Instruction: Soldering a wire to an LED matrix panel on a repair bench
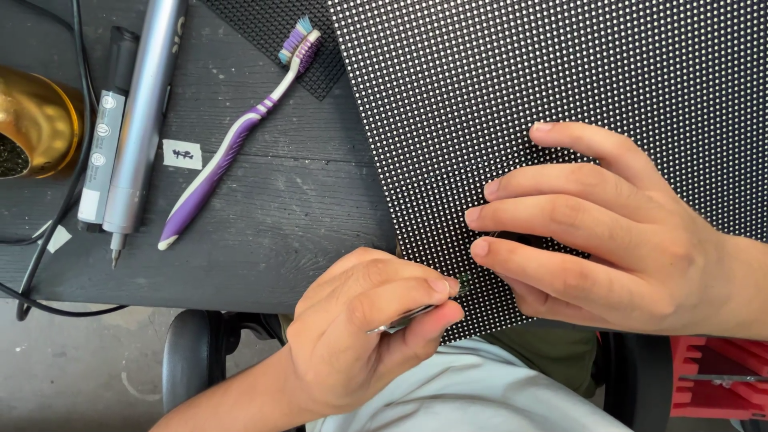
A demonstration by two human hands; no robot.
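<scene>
A black panel (560, 72) covered in a grid of small white dots lies across the dark wooden table (264, 224), its lower corner hanging past the table edge. My left hand (368, 336) pinches thin metal tweezers (404, 320), whose tip touches the panel's lower edge near a tiny green part. My right hand (608, 232) rests flat on the panel, fingers spread and pointing left, just above the tweezers' tip. A small dark object shows between its fingers; what it is cannot be told.
A purple and white toothbrush (224, 152) lies diagonally left of the panel. A grey pen-shaped tool (144, 112) and a marker (104, 136) lie further left, by a brass bowl (36, 120) and black cables (48, 240). A second dotted panel (280, 24) sits behind. A red crate (716, 376) stands lower right.
</scene>
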